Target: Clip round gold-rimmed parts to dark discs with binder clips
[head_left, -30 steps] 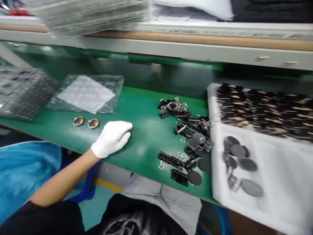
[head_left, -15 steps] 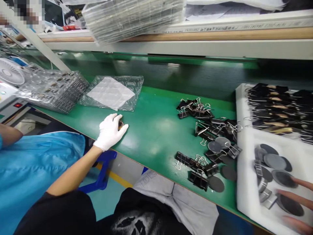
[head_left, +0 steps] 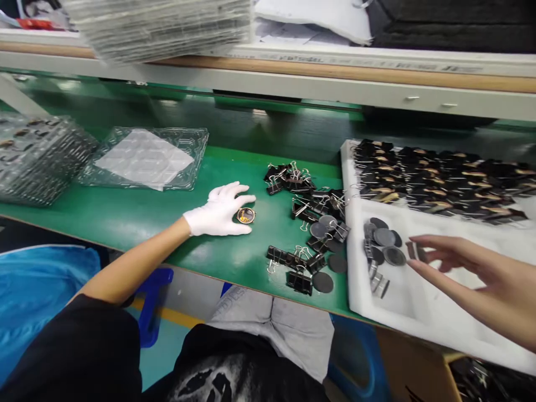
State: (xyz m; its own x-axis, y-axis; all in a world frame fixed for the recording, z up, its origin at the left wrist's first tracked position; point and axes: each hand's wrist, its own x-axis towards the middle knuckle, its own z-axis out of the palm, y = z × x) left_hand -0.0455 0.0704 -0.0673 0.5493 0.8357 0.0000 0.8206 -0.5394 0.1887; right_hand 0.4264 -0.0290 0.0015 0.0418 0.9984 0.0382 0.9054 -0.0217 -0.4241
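My left hand (head_left: 224,211), in a white glove, rests on the green bench with thumb and fingers around a round watch head (head_left: 246,215). Its case looks gold-rimmed, with a dark and gold dial facing up and no strap. Bare and ungloved, my right hand (head_left: 464,273) is over the white foam tray (head_left: 355,290). Between its thumb and fingertips it pinches a short, round grey piece (head_left: 416,252), blurred and seen edge-on. Several dark and grey discs (head_left: 384,237) lie in the tray compartment just left of that hand.
Black binder clips (head_left: 299,279) and loose dark discs (head_left: 322,282) lie between my hands. Rows of clipped black pieces (head_left: 435,173) fill the tray's back. Clear plastic trays (head_left: 46,162) are stacked at left, beside another tray with a white sheet (head_left: 144,156). A shelf (head_left: 293,75) crosses above.
The view has swung right. My left hand has slid right along the bench with the watch head. My right hand has lifted a round grey piece from among the discs.
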